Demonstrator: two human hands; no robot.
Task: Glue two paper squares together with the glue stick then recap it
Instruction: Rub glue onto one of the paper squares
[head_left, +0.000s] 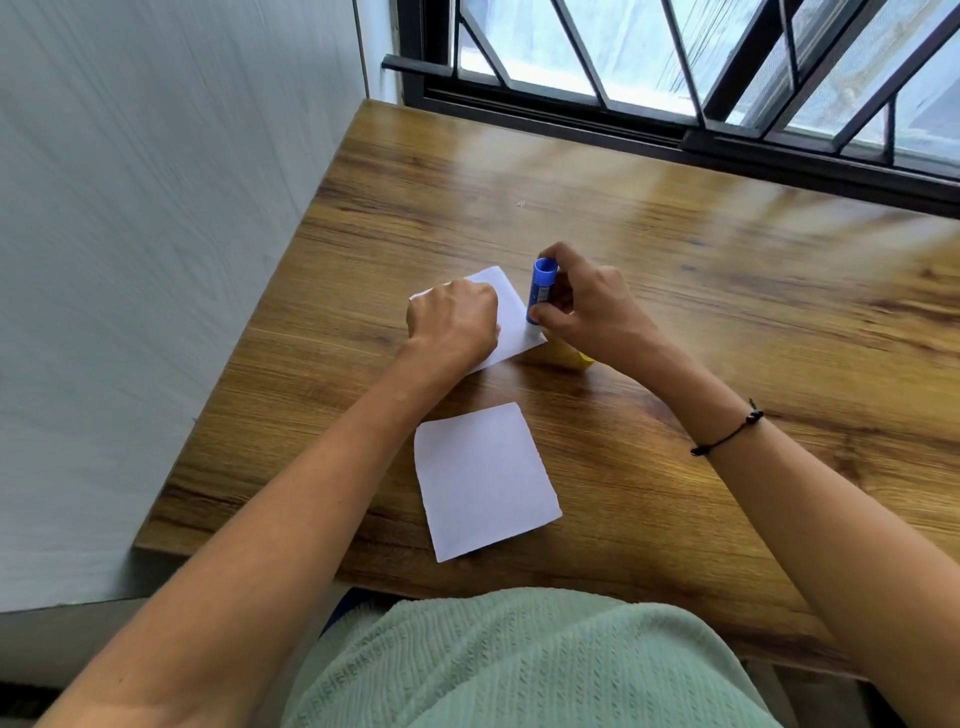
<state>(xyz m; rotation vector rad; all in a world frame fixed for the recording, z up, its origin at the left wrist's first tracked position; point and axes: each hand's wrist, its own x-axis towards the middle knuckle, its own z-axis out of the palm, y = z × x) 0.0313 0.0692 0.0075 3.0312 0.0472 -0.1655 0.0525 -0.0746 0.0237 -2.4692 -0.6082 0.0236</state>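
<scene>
Two white paper squares lie on the wooden table (675, 270). My left hand (454, 325) rests on the far paper square (511, 312), its fingers curled under, holding the sheet down. My right hand (587, 306) grips a blue glue stick (540, 288), tip down on the right edge of that far square. The near paper square (485, 480) lies flat and untouched, close to my body. A yellow object (574, 358), perhaps the cap, shows partly under my right wrist.
A pale wall runs along the table's left edge. A dark barred window frame (675, 119) borders the far edge. The table's front edge is close to my torso.
</scene>
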